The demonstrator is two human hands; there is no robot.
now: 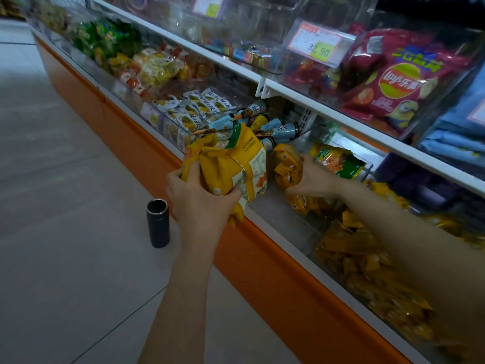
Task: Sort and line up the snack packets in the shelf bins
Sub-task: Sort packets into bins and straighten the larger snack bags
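Note:
My left hand [199, 203] grips a bunch of large yellow snack bags [231, 164], held just outside the front edge of the clear shelf bin [278, 214]. Inside that bin, my right hand [312, 177] holds a cluster of small yellow packets [286, 166]. A green and yellow bag [338, 158] lies in the bin just behind my right hand. More small yellow packets [367, 269] fill the bin to the right, partly hidden by my right forearm.
A dark cylindrical flask [158, 223] stands on the tiled floor by the orange shelf base [262, 258]. To the left are bins of blue cone snacks [265, 124] and pale packets [189, 106]. The upper shelf holds a red chips bag [393, 80] and a price tag [317, 46].

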